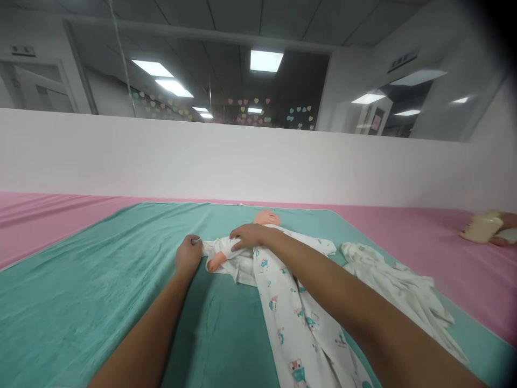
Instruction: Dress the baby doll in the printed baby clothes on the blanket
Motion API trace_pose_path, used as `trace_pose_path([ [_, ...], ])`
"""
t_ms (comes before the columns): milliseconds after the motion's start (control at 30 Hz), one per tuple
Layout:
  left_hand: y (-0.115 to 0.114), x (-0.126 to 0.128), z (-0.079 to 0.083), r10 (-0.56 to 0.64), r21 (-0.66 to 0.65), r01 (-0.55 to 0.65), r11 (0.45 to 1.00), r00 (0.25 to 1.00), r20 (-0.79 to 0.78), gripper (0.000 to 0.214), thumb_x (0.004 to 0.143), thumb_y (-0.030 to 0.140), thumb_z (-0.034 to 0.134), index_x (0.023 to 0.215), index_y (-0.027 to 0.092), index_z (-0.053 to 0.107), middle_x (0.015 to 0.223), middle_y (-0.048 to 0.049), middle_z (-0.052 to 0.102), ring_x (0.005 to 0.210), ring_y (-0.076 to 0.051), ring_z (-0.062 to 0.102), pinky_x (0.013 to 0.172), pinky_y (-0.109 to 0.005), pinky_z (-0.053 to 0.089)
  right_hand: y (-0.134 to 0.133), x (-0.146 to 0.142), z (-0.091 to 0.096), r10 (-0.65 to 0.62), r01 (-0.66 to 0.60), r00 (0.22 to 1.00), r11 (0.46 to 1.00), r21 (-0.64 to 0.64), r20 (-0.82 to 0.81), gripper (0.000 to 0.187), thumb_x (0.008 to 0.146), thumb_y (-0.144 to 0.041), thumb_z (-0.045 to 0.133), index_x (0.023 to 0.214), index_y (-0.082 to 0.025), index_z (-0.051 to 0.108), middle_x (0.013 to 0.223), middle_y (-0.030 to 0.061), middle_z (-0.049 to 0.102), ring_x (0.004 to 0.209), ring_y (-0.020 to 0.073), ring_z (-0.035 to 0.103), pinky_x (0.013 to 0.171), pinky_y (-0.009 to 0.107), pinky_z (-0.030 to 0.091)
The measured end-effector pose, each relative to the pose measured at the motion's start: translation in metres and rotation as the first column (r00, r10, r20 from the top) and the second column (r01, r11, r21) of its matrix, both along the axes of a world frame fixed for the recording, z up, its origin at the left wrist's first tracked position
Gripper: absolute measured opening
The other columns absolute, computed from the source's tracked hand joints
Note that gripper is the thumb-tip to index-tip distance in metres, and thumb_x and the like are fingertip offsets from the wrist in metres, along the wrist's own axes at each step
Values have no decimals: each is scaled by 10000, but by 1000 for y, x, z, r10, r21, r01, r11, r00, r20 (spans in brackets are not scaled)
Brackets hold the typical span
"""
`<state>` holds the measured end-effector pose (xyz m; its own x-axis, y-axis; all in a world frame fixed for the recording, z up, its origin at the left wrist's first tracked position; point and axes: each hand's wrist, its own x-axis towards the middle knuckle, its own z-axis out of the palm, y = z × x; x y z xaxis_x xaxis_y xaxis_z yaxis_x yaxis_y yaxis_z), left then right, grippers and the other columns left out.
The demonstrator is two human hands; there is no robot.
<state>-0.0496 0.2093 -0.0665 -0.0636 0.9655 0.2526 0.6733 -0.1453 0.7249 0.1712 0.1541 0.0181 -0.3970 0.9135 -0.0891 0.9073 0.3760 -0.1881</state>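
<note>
A baby doll lies on its back on a teal sheet, its head [266,217] at the far end. A white baby garment with a small teal and red print [278,302] covers its body and stretches toward me. My left hand [189,256] is closed, pinching the end of the white sleeve [208,247] at the left. From the sleeve's near side pokes the doll's hand [217,262]. My right hand [248,237] crosses over the doll, its fingers curled on the white sleeve near the shoulder. The doll's legs are hidden.
A crumpled second white garment [396,285] lies to the right on the teal sheet [121,302]. Pink cloth [404,231] borders the sheet. Another person's hand [509,222] holds a pale yellow object [482,226] at the right edge. A white wall [202,161] stands behind.
</note>
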Motion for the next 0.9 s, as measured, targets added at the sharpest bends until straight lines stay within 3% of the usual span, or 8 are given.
trace_pose_path([
  [167,-15,6,11,-14,92,22,995,996,-88,264,793,312,408,1009,218,527,824,-38,630,775,-217,578,632,-292,415,-58,80,-3,-178,237,938,956,174,-298,480,854,-553,348,1233,-288,479,1316,3,474,1199,206,429,974,317,340],
  [267,-29,19,17,-24,287,77,955,982,-186,272,810,289,384,1020,209,538,944,-56,617,906,-228,549,767,-321,427,-114,140,-33,-455,527,829,831,181,-325,490,888,-492,298,1283,-234,433,1347,31,438,1221,194,403,1009,313,300],
  [367,-50,45,24,-114,401,203,893,965,-235,260,828,282,372,996,196,551,1036,-58,593,1009,-215,506,899,-320,389,-162,185,-70,-572,649,750,734,201,-331,490,839,-408,449,1270,-175,443,1339,81,435,1226,240,378,1013,352,280],
  [467,-82,86,39,-271,393,364,844,923,-273,258,841,304,372,999,196,546,1056,-54,581,1026,-209,493,912,-319,387,-183,207,-94,-651,750,657,616,242,-380,395,844,-368,427,1191,-194,502,1236,67,513,1149,224,428,957,326,321],
  [567,-116,140,62,-407,351,527,774,839,-362,291,864,327,340,1028,202,545,1099,-51,567,1049,-214,482,896,-334,400,-179,214,-100,-681,801,597,540,260,-424,350,832,-393,428,1099,-201,550,1138,68,545,1077,219,454,908,306,338],
  [633,-133,178,77,-456,277,630,725,741,-493,300,869,327,343,1056,215,548,1135,-41,562,1074,-205,477,906,-328,393,-174,218,-98,-699,828,560,495,265,-444,347,818,-428,438,1040,-193,566,1102,82,541,1048,228,456,882,306,342],
  [767,-142,246,91,-446,-64,654,753,437,-781,308,831,311,407,1076,214,568,1142,-68,574,1065,-230,503,861,-355,415,-173,235,-97,-749,881,473,414,230,-464,311,822,-386,423,980,-157,561,1072,124,535,1028,247,462,834,314,348],
  [900,-126,288,84,-457,-238,531,813,329,-826,243,730,229,532,926,129,635,1005,-156,627,975,-293,560,796,-410,439,-176,256,-100,-785,910,407,395,128,-467,329,814,-377,436,1044,-158,523,1043,116,571,967,232,518,763,302,365],
])
